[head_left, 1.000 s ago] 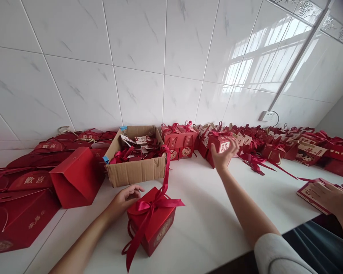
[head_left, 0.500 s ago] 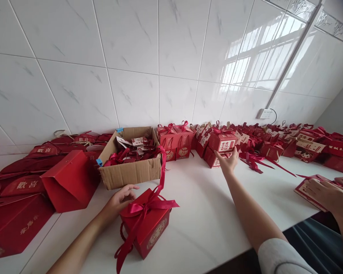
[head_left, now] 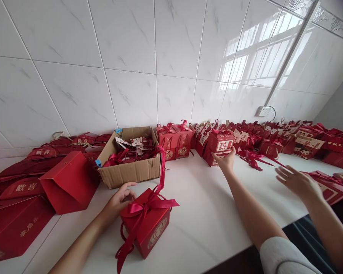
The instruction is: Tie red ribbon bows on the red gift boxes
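Note:
My left hand (head_left: 118,201) lies curled over the back corner of a red gift box (head_left: 150,224) tied with a red ribbon bow, which stands near the front of the white counter (head_left: 205,205). My right hand (head_left: 225,161) reaches far forward, fingers spread, its fingertips against the lower of two stacked small red boxes (head_left: 223,144). Nothing is in that hand.
A cardboard box (head_left: 131,173) of ribbons and tags sits behind the gift box. Flat red paper bags (head_left: 20,190) and one opened bag (head_left: 70,182) lie at left. Several finished red boxes line the tiled wall. Another person's open hand (head_left: 298,183) hovers at right over a red bag (head_left: 330,188).
My right hand has set the small red box on top of another and dropped to the lower box. The other person's hand has lifted and moved left. My left hand has stayed put.

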The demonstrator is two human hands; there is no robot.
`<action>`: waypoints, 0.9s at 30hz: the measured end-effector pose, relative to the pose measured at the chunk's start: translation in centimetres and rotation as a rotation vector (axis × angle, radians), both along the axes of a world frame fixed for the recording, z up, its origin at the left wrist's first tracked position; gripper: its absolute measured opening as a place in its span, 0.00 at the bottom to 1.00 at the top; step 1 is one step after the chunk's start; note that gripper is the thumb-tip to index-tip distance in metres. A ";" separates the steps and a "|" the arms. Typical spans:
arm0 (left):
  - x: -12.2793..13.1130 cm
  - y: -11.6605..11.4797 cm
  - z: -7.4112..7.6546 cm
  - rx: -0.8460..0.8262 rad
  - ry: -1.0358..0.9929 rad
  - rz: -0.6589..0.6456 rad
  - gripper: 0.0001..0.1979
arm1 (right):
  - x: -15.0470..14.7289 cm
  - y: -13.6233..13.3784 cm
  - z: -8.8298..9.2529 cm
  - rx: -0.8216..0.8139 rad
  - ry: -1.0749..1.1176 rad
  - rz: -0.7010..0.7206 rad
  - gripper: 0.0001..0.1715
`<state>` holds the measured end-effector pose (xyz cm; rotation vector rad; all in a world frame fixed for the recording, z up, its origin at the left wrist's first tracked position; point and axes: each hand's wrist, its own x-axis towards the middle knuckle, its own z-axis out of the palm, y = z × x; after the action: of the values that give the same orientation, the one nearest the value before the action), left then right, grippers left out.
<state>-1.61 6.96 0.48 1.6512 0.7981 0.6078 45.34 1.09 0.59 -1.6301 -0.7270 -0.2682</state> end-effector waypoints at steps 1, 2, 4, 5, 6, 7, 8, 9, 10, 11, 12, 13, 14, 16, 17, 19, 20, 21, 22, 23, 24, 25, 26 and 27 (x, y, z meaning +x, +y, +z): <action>0.0 0.0 0.0 0.000 -0.001 0.002 0.30 | -0.2 -0.1 0.1 -0.007 0.005 -0.002 0.63; 0.1 0.0 0.0 0.003 0.001 0.008 0.30 | -0.3 -0.3 0.3 -0.015 0.012 -0.005 0.62; 0.1 -0.1 0.1 0.010 0.010 0.019 0.29 | -0.8 -0.6 0.6 -0.035 0.021 -0.012 0.61; 0.1 -0.2 0.2 0.012 0.011 0.023 0.29 | -1.0 -0.8 0.7 -0.045 0.023 -0.013 0.61; 0.2 -0.2 0.3 0.014 0.012 0.025 0.29 | -1.3 -0.9 0.8 -0.055 0.024 -0.012 0.61; 0.2 -0.2 0.3 0.014 0.012 0.024 0.29 | -1.7 -1.0 0.9 -0.066 0.022 -0.007 0.60; 0.2 -0.3 0.4 0.013 0.013 0.021 0.30 | -2.1 -1.0 0.9 -0.076 0.017 0.003 0.59; 0.2 -0.3 0.5 0.008 0.012 0.019 0.30 | -2.5 -1.0 0.9 -0.085 0.008 0.018 0.58; 0.2 -0.4 0.6 0.000 0.012 0.016 0.31 | -2.9 -0.9 0.9 -0.093 -0.002 0.036 0.58; 0.2 -0.4 0.7 -0.009 0.011 0.015 0.31 | -3.3 -0.7 0.9 -0.100 -0.013 0.054 0.58; 0.3 -0.5 0.8 -0.018 0.010 0.015 0.32 | -3.7 -0.5 0.9 -0.104 -0.023 0.072 0.58; 0.3 -0.6 0.8 -0.026 0.008 0.014 0.32 | -4.1 -0.2 0.9 -0.107 -0.033 0.087 0.58; 0.3 -0.7 0.9 -0.033 0.005 0.014 0.32 | -4.4 0.1 0.9 -0.110 -0.041 0.098 0.58; 0.4 -0.8 1.1 -0.038 -0.001 0.014 0.32 | -4.9 0.6 1.0 -0.119 -0.053 0.112 0.57; 0.4 -0.9 1.1 -0.040 0.000 0.014 0.32 | -5.1 0.8 1.1 -0.125 -0.055 0.114 0.57; 0.5 -1.0 1.2 -0.042 0.005 0.017 0.32 | -5.3 1.0 1.1 -0.145 -0.054 0.109 0.56; 0.5 -1.0 1.3 -0.041 0.008 0.020 0.32 | -5.3 1.0 1.1 -0.159 -0.052 0.105 0.56; 0.5 -1.0 1.3 -0.038 0.012 0.022 0.32 | -5.3 1.0 1.1 -0.174 -0.051 0.099 0.56; 0.5 -1.0 1.3 -0.031 0.015 0.027 0.31 | -5.3 0.9 1.1 -0.192 -0.049 0.092 0.55; 0.4 -0.9 1.2 -0.021 0.019 0.032 0.31 | -5.3 0.8 1.1 -0.212 -0.047 0.085 0.55; 0.4 -0.9 1.1 -0.011 0.025 0.034 0.31 | -5.3 0.7 1.1 -0.234 -0.046 0.076 0.54; 0.3 -0.7 1.0 -0.004 0.030 0.034 0.31 | -5.2 0.5 1.2 -0.257 -0.044 0.065 0.53; 0.2 -0.6 0.8 0.001 0.033 0.031 0.31 | -5.1 0.3 1.3 -0.279 -0.043 0.051 0.53; 0.1 -0.5 0.6 0.003 0.033 0.028 0.31 | -4.9 0.1 1.4 -0.300 -0.043 0.035 0.53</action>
<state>-1.46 6.47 1.10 1.6593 0.8458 0.6032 40.41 1.20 1.95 -1.8976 -0.8591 -0.1746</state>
